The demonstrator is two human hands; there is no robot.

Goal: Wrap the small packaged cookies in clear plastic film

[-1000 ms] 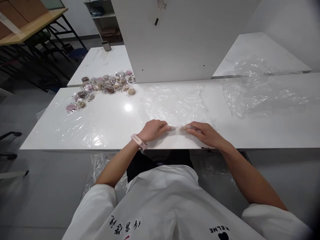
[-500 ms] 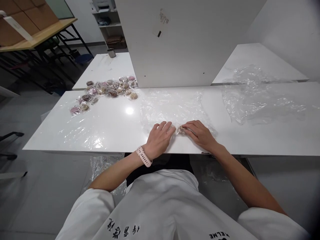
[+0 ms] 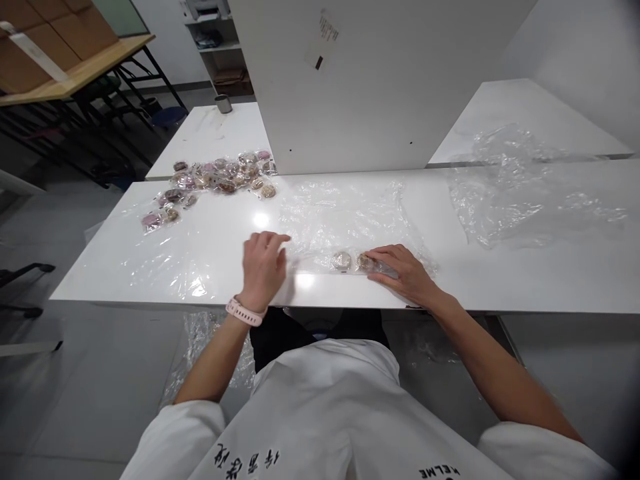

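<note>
A clear plastic film sheet (image 3: pixel 345 210) lies spread on the white table. Along its near edge sit a pale round wrapped biscuit (image 3: pixel 342 261) and, just right of it, a brownish one (image 3: pixel 364 261), both in clear film. My right hand (image 3: pixel 404 272) has its thumb and fingers closed around the right side of the brownish biscuit. My left hand (image 3: pixel 265 267), with a pink watch band at the wrist, hovers by the sheet's near left corner, fingers bent and thumb apart, holding nothing that I can see.
A pile of small wrapped round biscuits (image 3: pixel 225 177), brown, pink and tan, lies at the table's back left. More crumpled clear film (image 3: pixel 520 193) spreads on the right. An upright white panel (image 3: pixel 350 100) stands behind the sheet. A metal cup (image 3: pixel 223 104) is farther back left.
My left hand has moved left, away from the biscuits, uncovering the pale one. My right hand stays at the brownish biscuit.
</note>
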